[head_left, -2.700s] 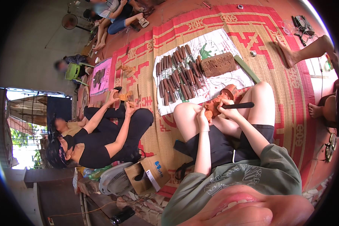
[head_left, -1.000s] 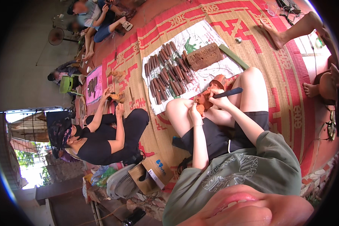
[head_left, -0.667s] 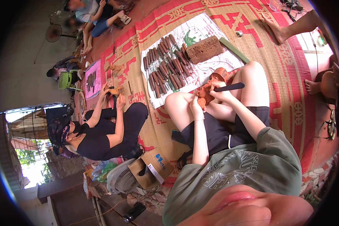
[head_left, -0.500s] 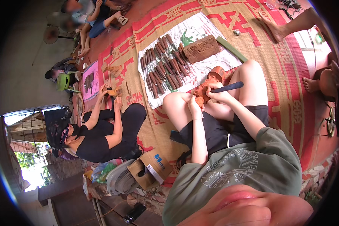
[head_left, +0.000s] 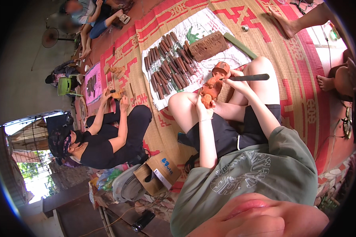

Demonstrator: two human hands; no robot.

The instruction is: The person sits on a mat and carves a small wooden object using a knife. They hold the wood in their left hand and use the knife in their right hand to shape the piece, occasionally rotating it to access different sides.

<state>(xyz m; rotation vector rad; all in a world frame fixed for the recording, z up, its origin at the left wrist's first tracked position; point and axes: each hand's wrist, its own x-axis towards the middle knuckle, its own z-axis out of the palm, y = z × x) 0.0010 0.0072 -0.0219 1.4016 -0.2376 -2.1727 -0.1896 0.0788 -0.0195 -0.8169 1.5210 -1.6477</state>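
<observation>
I sit on a woven mat with my knees up. My left hand (head_left: 202,111) grips the lower end of an orange-brown carved wooden figure (head_left: 215,82) that rests between my knees. My right hand (head_left: 236,81) holds a dark-handled carving chisel (head_left: 247,77), its tip against the upper part of the figure. Both hands sit close together over the carving.
A white sheet (head_left: 199,29) ahead carries several dark-handled chisels (head_left: 168,63), a brown wood block (head_left: 208,45) and a green stick (head_left: 240,46). A person in black (head_left: 106,136) carves at my left. Other people sit farther back. A bare foot (head_left: 328,82) lies right. A fan (head_left: 128,187) and cardboard box (head_left: 160,172) stand behind.
The view has swung slightly, shifting everything in frame. My hands stay on the figure and chisel, with the chisel tip working at the figure's upper part.
</observation>
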